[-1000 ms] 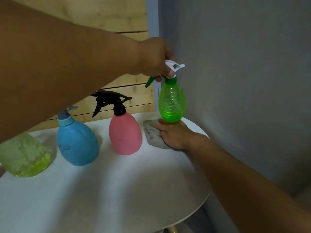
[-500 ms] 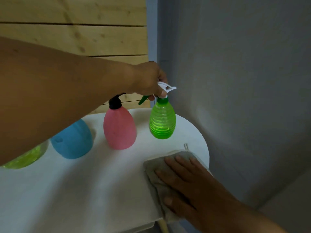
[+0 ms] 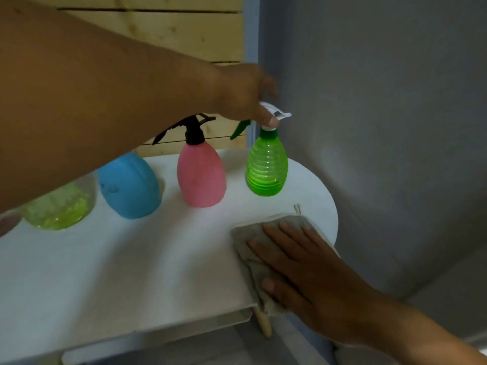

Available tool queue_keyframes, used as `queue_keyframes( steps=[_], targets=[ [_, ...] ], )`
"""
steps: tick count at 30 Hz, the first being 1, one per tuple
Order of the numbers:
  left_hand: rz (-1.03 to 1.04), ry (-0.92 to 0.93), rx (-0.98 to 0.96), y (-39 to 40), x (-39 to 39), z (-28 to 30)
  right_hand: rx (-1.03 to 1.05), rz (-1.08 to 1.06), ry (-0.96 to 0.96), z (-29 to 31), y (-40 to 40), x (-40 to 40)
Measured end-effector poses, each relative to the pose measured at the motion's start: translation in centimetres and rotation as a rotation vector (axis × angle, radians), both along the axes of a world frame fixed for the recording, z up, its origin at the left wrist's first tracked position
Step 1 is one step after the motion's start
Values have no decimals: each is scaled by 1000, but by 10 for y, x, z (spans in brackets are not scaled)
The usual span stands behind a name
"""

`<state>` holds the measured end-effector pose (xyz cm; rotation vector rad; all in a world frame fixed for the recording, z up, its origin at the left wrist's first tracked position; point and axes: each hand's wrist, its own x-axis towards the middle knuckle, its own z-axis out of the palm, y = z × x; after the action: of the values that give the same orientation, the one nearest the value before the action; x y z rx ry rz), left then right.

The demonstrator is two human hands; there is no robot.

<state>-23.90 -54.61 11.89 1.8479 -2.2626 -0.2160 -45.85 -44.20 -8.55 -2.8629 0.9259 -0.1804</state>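
1. The right hand (image 3: 297,267) is lying flat with its fingers straight and spread, pressing the grey cloth (image 3: 250,233) onto the near right corner of the white table (image 3: 131,272); it is clasping nothing, only pushing down, and part of the cloth is hanging over the near edge
2. The left hand (image 3: 245,93) is reaching across to the far right, sitting on the white spray head of the green spray bottle (image 3: 266,167); the thumb is touching the head, but the other fingers are blurring, so I cannot tell whether the hand is gripping the bottle or letting it go
3. The green spray bottle is standing upright at the far right of the table, its base seemingly resting on the surface, just right of the pink bottle (image 3: 201,177) and apart from the cloth
4. Judging by this, the wiping is sitting somewhere in the middle: the right end of the table is being dealt with now, cloth and lifted-or-set bottle together
5. What is probably waiting is the ground under the pink bottle, the blue bottle (image 3: 129,185) and the yellow-green bottle (image 3: 58,209) further left, each standing in the far row, plus the open near left stretch
6. No dirt or wet streak is showing, so how clean the surface is getting cannot be told
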Motion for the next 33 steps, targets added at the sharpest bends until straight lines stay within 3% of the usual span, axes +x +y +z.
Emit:
queue_keyframes(
  steps=[8, 16, 26, 31, 33],
  targets=[
    [-124, -125, -105, 86, 37, 12, 21, -26, 48, 1, 20, 37],
    [-45, -230, -121, 192, 98, 33, 55, -77, 130, 8, 79, 138],
    [134, -138, -88, 262, 155, 20, 195, -73, 117, 16, 139, 285],
    [188, -21, 16, 269, 152, -13, 165, 46, -15, 23, 119, 277],
    [216, -32, 95, 271, 150, -26, 101, 81, 43, 25, 103, 256]
  ],
)
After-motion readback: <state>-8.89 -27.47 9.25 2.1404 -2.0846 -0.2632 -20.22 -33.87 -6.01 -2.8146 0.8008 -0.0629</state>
